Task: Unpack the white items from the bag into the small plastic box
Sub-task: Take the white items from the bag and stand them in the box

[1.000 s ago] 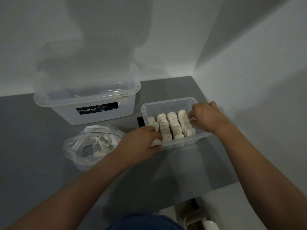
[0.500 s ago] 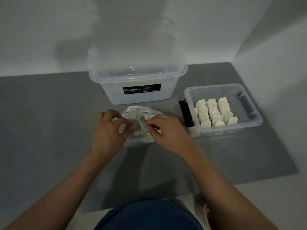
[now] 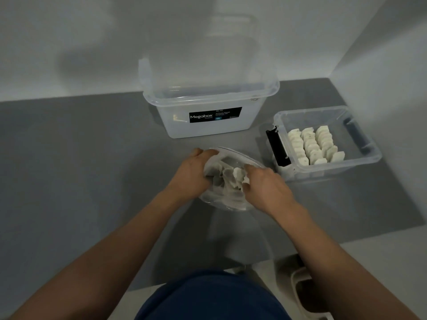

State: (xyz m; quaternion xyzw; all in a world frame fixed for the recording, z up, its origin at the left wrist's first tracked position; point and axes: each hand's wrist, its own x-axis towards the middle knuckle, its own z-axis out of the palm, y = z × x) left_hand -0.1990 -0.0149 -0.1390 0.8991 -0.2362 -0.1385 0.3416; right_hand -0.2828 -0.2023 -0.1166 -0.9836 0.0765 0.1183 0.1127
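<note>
So both hands are in the clear bag (image 3: 227, 199) at the middle of the grey desk (image 3: 69, 169). Left hand (image 3: 191, 174) grips the bag's rim, right hand (image 3: 263, 188) pinches white items (image 3: 239, 175) inside. Small plastic box (image 3: 360, 162) sits just right, holding three rows already. Big Megabox tub (image 3: 208, 105) is behind.

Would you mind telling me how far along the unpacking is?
Done: three rows of white items stand in the small box. In hand: both the left hand and right hand are in the bag, on more white pieces. Left: those pieces; how many is unclear.
</note>
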